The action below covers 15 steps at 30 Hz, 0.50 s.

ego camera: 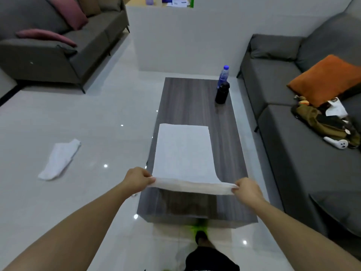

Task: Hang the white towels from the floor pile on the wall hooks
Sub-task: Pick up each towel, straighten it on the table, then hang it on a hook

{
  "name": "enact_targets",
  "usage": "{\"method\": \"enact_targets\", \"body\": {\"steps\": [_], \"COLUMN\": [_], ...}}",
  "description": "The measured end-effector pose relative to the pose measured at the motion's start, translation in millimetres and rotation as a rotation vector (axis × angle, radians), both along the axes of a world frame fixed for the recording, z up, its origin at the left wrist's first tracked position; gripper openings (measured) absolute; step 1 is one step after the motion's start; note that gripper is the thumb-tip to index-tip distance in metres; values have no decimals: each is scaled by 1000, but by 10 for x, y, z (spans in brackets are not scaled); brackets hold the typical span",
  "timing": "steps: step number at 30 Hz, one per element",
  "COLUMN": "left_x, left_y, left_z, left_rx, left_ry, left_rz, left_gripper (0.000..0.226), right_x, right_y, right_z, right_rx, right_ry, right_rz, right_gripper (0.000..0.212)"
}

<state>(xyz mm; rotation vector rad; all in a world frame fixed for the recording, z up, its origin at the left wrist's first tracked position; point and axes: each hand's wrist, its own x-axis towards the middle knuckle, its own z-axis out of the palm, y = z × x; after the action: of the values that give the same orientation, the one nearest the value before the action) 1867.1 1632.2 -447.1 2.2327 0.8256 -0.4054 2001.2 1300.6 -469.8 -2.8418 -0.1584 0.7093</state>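
- Head view: the pale tiled floor takes up the left half, with a broad open stretch between the table and the far left sofa.
- A dark grey sofa runs down the right side, close to the table's right edge, leaving only a narrow strip of floor between them; an orange cushion and a heap of clutter lie on its seat.
- A second sofa stands far left against the wall, carrying pink cushions.
- A white low wall closes the far end, just beyond the table.
- The dark wood table runs lengthwise away from the person, its near end just in front of their legs.
- A white towel lies flat and smooth across the near half of the table, its far edge straight; its near edge is lifted off the surface and pulled taut.
- The left hand pinches the near left corner; the right hand pinches the near right corner, hands well apart.
- A second towel, crumpled and elongated, lies alone on the floor, well left of the table.
- A black bottle and a clear bottle with a blue cap stand near the table's far right corner.
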Motion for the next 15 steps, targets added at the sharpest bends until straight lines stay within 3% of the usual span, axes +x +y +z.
{"method": "enact_targets", "body": {"steps": [6,15], "left_x": [46,983], "left_y": [-7,366], "left_z": [-353,-798], "left_rx": [16,163], "left_ry": [122,179], "left_rz": [-24,80], "left_gripper": [28,20], "right_x": [86,1196], "right_y": [-29,418], "right_z": [-209,-643], "right_rx": [-48,46], "right_ry": [120,184], "right_rz": [-38,-72], "right_gripper": [32,20]}}
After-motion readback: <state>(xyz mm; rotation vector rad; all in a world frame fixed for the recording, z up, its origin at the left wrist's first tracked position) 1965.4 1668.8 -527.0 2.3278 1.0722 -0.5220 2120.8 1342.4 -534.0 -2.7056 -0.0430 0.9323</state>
